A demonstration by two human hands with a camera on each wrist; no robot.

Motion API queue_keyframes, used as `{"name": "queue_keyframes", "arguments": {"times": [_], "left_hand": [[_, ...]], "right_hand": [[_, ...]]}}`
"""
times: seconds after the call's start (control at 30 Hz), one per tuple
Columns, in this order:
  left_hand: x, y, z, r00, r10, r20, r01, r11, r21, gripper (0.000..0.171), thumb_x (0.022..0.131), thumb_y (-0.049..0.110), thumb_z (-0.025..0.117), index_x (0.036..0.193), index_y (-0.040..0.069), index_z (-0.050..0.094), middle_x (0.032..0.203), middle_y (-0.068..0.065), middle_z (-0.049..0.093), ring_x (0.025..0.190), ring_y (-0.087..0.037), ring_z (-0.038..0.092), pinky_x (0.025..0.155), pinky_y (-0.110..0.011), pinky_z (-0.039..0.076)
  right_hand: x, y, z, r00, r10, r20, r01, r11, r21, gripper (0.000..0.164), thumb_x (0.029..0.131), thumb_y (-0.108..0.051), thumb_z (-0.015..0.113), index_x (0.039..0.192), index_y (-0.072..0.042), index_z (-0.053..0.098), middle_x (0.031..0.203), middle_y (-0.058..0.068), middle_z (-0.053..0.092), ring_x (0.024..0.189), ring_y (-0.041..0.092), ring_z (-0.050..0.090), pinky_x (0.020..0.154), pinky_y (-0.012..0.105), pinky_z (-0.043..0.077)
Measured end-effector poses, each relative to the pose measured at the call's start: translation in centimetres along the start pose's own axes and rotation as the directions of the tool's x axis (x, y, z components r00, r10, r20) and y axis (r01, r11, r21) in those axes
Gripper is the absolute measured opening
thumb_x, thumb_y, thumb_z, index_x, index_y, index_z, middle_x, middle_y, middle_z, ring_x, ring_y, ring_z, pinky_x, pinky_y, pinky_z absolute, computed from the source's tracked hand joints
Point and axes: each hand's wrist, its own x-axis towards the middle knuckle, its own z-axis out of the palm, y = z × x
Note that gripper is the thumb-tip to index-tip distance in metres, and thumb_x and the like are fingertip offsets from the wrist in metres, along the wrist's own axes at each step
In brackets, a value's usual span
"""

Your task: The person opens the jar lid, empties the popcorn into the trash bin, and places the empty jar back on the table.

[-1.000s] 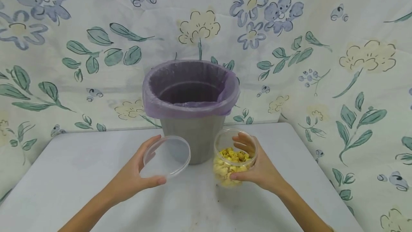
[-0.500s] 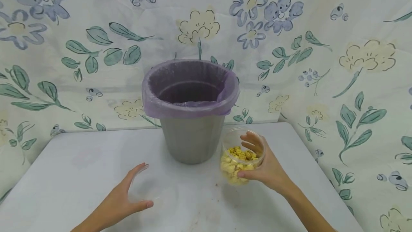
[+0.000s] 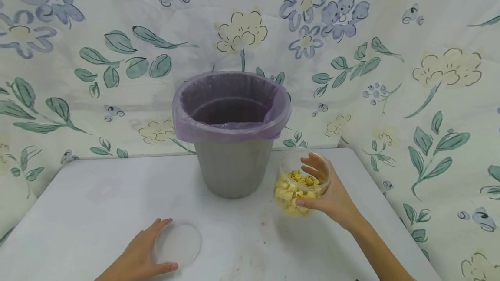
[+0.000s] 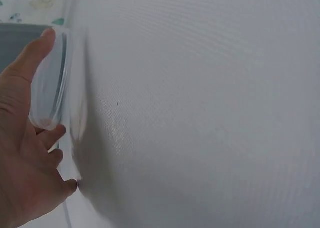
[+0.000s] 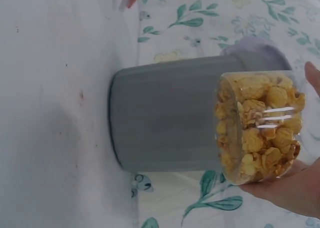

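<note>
My left hand (image 3: 138, 250) grips a clear round lid (image 3: 177, 244) between thumb and fingers, low over the front left of the table. In the left wrist view, the lid (image 4: 50, 83) lies between thumb and fingers close to the tabletop; whether it touches the table I cannot tell. My right hand (image 3: 336, 198) holds a clear plastic jar of yellow popcorn (image 3: 293, 192) by its side. The jar's top is uncovered, and the right wrist view shows the jar (image 5: 260, 128) raised off the table, its popcorn pressed against the transparent wall.
A grey bin (image 3: 234, 170) stands at the back middle of the white table (image 3: 105, 198), its rim covered by a purple bag (image 3: 230, 135). Behind and to the right hangs a flower-print cloth (image 3: 250, 12). Small crumbs and stains mark the table's middle.
My left hand has moved down and toward me with the lid, away from the bin. My right hand has shifted right and slightly farther off with the popcorn jar.
</note>
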Motion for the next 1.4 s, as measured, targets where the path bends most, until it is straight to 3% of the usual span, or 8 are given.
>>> {"name": "queue_keyframes", "arguments": {"times": [0.2, 0.37, 0.43, 0.53, 0.67, 1.0, 1.3, 1.4], "left_hand": [[-0.2, -0.9, 0.6, 0.999, 0.047, -0.018, -0.045, 0.994, 0.100, 0.107, 0.063, 0.054, 0.089, 0.140, -0.005, 0.045, 0.142, -0.033, 0.046, 0.131, -0.057, 0.036, 0.098, -0.075, 0.029], [-0.3, -0.9, 0.6, 1.000, -0.009, 0.020, 0.006, 0.994, 0.107, 0.116, 0.060, 0.060, 0.087, 0.144, -0.006, 0.041, 0.147, -0.030, 0.042, 0.135, -0.057, 0.031, 0.102, -0.075, 0.024], [-0.3, -0.5, 0.4, 0.997, -0.059, 0.057, 0.055, 0.995, 0.080, 0.117, 0.065, 0.063, 0.084, 0.148, -0.005, 0.035, 0.151, -0.030, 0.036, 0.138, -0.056, 0.025, 0.105, -0.074, 0.018], [-0.2, 0.0, -0.3, 0.998, -0.047, 0.049, 0.045, 0.998, 0.037, 0.101, 0.083, 0.056, 0.074, 0.151, -0.005, 0.031, 0.152, -0.032, 0.032, 0.138, -0.057, 0.022, 0.103, -0.076, 0.016], [0.0, 1.4, -2.0, 0.999, 0.025, -0.027, -0.025, 1.000, 0.001, 0.075, 0.098, 0.039, 0.062, 0.153, -0.002, 0.032, 0.152, -0.032, 0.034, 0.138, -0.056, 0.024, 0.101, -0.076, 0.020], [1.8, 7.5, -8.4, 0.984, 0.137, -0.115, -0.132, 0.990, 0.052, 0.068, 0.105, 0.038, 0.052, 0.159, 0.011, 0.022, 0.158, -0.022, 0.029, 0.142, -0.048, 0.027, 0.105, -0.068, 0.027], [4.0, 12.0, -13.1, 0.921, 0.279, -0.272, -0.255, 0.960, 0.118, 0.065, 0.107, 0.032, 0.049, 0.161, 0.014, 0.018, 0.161, -0.017, 0.025, 0.145, -0.042, 0.024, 0.114, -0.060, 0.020], [4.7, 13.3, -14.3, 0.916, 0.289, -0.279, -0.260, 0.956, 0.136, 0.066, 0.107, 0.034, 0.047, 0.161, 0.013, 0.017, 0.163, -0.015, 0.022, 0.147, -0.040, 0.020, 0.115, -0.058, 0.017]], "right_hand": [[0.4, -0.5, -0.6, 1.000, 0.011, -0.018, -0.011, 1.000, -0.002, 0.094, 0.075, 0.001, 0.084, 0.151, -0.008, 0.030, 0.148, 0.021, 0.039, 0.137, 0.042, 0.038, 0.099, 0.026, 0.044], [0.7, -0.9, -1.2, 1.000, 0.008, -0.022, -0.008, 1.000, -0.022, 0.093, 0.075, 0.002, 0.083, 0.151, -0.011, 0.030, 0.149, 0.018, 0.039, 0.138, 0.043, 0.037, 0.099, 0.024, 0.044], [0.8, -1.0, -1.5, 1.000, 0.009, -0.025, -0.010, 0.999, -0.033, 0.094, 0.075, 0.004, 0.082, 0.151, -0.012, 0.029, 0.149, 0.017, 0.039, 0.138, 0.042, 0.037, 0.100, 0.023, 0.044], [1.0, -1.3, -1.9, 0.999, 0.012, -0.032, -0.014, 0.999, -0.052, 0.095, 0.075, 0.004, 0.082, 0.152, -0.012, 0.028, 0.150, 0.016, 0.039, 0.138, 0.040, 0.037, 0.100, 0.022, 0.042], [1.4, -1.7, -2.4, 0.999, 0.022, -0.046, -0.026, 0.997, -0.068, 0.095, 0.075, 0.003, 0.082, 0.152, -0.012, 0.028, 0.150, 0.016, 0.039, 0.139, 0.038, 0.037, 0.100, 0.020, 0.042], [2.3, -2.6, -3.4, 0.997, 0.026, -0.076, -0.032, 0.997, -0.076, 0.095, 0.075, 0.005, 0.081, 0.153, -0.012, 0.028, 0.151, 0.015, 0.037, 0.140, 0.039, 0.035, 0.099, 0.019, 0.042], [3.2, -3.3, -4.1, 0.998, -0.011, -0.068, 0.002, 0.991, -0.135, 0.096, 0.075, 0.006, 0.082, 0.152, -0.015, 0.027, 0.151, 0.010, 0.038, 0.140, 0.035, 0.034, 0.103, 0.023, 0.040], [3.5, -3.6, -4.4, 0.997, -0.034, -0.071, 0.023, 0.989, -0.147, 0.096, 0.075, 0.007, 0.081, 0.152, -0.015, 0.028, 0.150, 0.010, 0.038, 0.140, 0.035, 0.035, 0.101, 0.022, 0.042]]}}
